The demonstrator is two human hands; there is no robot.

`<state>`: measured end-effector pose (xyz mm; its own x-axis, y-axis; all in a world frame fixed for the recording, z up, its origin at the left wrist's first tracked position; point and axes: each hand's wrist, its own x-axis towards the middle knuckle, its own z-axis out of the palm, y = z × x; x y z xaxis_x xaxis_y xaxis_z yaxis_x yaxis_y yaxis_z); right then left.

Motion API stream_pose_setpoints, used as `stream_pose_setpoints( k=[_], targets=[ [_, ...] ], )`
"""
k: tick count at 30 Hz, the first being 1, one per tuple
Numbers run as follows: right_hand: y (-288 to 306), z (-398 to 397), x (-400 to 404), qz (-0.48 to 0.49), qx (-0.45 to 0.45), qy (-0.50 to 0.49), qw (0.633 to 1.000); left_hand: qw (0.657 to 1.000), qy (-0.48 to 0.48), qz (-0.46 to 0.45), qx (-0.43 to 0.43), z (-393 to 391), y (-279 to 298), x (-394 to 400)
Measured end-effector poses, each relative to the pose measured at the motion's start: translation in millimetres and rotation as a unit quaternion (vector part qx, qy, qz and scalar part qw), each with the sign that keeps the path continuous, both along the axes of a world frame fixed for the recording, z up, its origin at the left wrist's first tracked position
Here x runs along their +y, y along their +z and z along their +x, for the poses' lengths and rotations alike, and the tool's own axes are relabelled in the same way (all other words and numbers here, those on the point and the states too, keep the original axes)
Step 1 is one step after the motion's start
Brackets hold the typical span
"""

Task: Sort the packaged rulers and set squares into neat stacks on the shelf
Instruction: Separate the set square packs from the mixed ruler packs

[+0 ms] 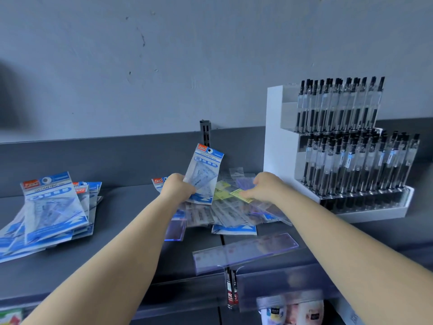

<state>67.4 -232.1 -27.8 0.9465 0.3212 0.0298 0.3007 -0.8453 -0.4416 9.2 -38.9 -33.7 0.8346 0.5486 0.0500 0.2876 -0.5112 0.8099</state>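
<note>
Nearest the camera, a clear ruler (246,253) lies alone at the front of the shelf (117,259). Behind it sits a mixed pile (225,214) of packets. Left hand (179,187) grasps a set-square pack (203,174), tilted upright above the pile. Right hand (263,187) rests on the pile, fingers curled over a yellow-labelled packet (239,194). A stack (51,212) lies far left; a pen rack (339,148) stands right.
</note>
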Motion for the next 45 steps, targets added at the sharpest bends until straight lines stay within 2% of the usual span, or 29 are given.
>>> stream_pose_setpoints(
  k=[4, 7, 9, 11, 13, 16, 20, 23, 29, 31, 33, 34, 36, 40, 45],
  targets=[
    [-2, -4, 7, -0.025, -0.005, 0.035, 0.999, 0.993, 0.007, -0.096, -0.062, -8, 3, 6],
    [8, -8, 11, -0.063, 0.034, 0.027, 0.997, 0.980, 0.007, -0.174, -0.095, -16, 7, 12],
    [11, -9, 14, -0.057, 0.056, 0.015, 0.997, 0.973, -0.006, -0.204, -0.108, -25, 10, 16],
    [8, -9, 16, -0.040, 0.027, 0.013, 0.999, 0.966, -0.011, -0.226, -0.129, -36, 13, 20],
    [9, -10, 21, 0.015, -0.015, 0.019, 1.000, 0.958, -0.011, -0.243, -0.152, -48, 16, 30],
    [25, -19, 35, 0.161, -0.040, 0.047, 0.985, 0.950, -0.005, -0.251, -0.185, -69, 20, 50],
    [45, -43, 76, 0.326, 0.021, 0.101, 0.940, 0.952, 0.039, -0.226, -0.205, -103, 22, 84],
    [48, -69, 121, 0.375, 0.073, 0.138, 0.914, 0.953, 0.065, -0.207, -0.210, -131, 25, 115],
    [50, -111, 205, 0.434, 0.122, 0.189, 0.872, 0.968, 0.107, -0.127, -0.188, -175, 22, 182],
    [50, -122, 232, 0.444, 0.140, 0.209, 0.860, 0.982, 0.121, -0.043, -0.139, -183, 15, 203],
    [50, -135, 260, 0.445, 0.153, 0.221, 0.854, 0.987, 0.128, 0.081, -0.048, -190, 8, 222],
    [50, -141, 274, 0.444, 0.161, 0.220, 0.854, 0.984, 0.123, 0.127, -0.013, -193, 6, 231],
    [51, -153, 300, 0.447, 0.180, 0.213, 0.850, 0.982, 0.103, 0.157, 0.012, -201, 5, 251],
    [51, -174, 355, 0.454, 0.199, 0.196, 0.846, 0.976, 0.102, 0.190, -0.008, -224, 11, 315],
    [47, -212, 436, 0.417, 0.221, 0.193, 0.860, 0.937, 0.132, 0.323, 0.031, -270, 20, 407]
  ],
)
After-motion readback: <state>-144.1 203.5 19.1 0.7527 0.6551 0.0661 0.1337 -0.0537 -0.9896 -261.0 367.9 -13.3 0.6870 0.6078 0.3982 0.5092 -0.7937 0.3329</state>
